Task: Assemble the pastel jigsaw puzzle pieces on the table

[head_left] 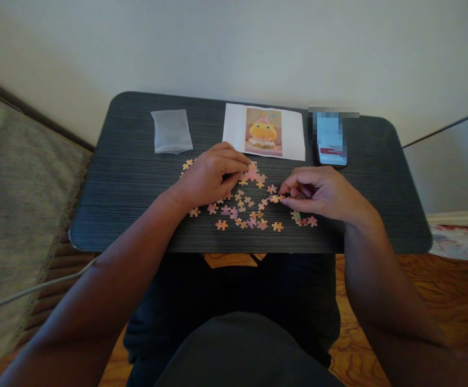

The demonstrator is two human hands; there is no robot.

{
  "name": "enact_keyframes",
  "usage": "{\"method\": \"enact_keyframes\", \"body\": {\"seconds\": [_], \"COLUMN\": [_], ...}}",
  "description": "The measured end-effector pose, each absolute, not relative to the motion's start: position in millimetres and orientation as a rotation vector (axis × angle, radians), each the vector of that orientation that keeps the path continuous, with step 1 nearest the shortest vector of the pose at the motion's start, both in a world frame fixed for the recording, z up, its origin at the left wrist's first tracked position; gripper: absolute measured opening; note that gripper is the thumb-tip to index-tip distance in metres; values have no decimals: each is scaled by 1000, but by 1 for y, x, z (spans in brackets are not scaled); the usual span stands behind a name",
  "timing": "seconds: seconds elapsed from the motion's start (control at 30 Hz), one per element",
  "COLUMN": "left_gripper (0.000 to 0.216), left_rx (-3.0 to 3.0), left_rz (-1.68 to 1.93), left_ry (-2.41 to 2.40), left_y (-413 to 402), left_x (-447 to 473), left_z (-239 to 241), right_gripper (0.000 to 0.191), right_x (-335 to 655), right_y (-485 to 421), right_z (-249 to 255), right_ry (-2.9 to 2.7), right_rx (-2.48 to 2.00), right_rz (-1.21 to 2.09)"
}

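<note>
Small jigsaw puzzle pieces (251,220) lie scattered over the dark table. Several are joined into a pinkish-orange cluster (252,173) below the printed sheet. My left hand (212,169) reaches in from the left, its thumb and fingertips closed at the cluster's left edge; its palm hides some loose pieces. My right hand (318,192) is to the right of the cluster, thumb and index finger pinched at a yellowish puzzle piece (275,198). Another loose piece (271,189) lies just above that one. Near the right wrist sits a small group with a greenish piece (296,215).
A white sheet (234,129) with a printed yellow cartoon figure lies at the back. Left of it rests a clear plastic bag (172,131); right of it, a phone (330,137) with a lit screen. The dark table (125,161) stands against a pale wall.
</note>
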State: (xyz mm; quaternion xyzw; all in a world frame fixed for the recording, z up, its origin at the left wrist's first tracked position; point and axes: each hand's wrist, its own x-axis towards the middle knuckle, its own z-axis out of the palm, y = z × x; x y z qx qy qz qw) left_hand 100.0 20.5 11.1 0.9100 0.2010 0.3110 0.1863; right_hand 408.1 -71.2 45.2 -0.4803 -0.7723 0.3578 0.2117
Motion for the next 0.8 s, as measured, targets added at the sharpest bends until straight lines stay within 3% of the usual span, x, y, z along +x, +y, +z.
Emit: {"method": "enact_keyframes", "body": {"seconds": [0.17,0.4,0.5,0.8], "left_gripper": [17,10,10,15], "left_rx": [2559,2602,2603,2348], "left_rz": [982,1031,997,866], "left_ry": [791,950,1009,1379], "left_y": [28,36,37,38], "left_x": [86,78,77,67], "left_z": [15,16,15,24], "right_gripper": [8,13,9,21], "right_x": [410,402,391,361], "right_y": [-81,-96,-111,-162], "right_z": [42,45,45,17], "right_ry": [-2333,-2284,-2285,-2292], "right_rx": [-1357,-1336,-1285,-1330], "right_rz": [905,766,695,372]}}
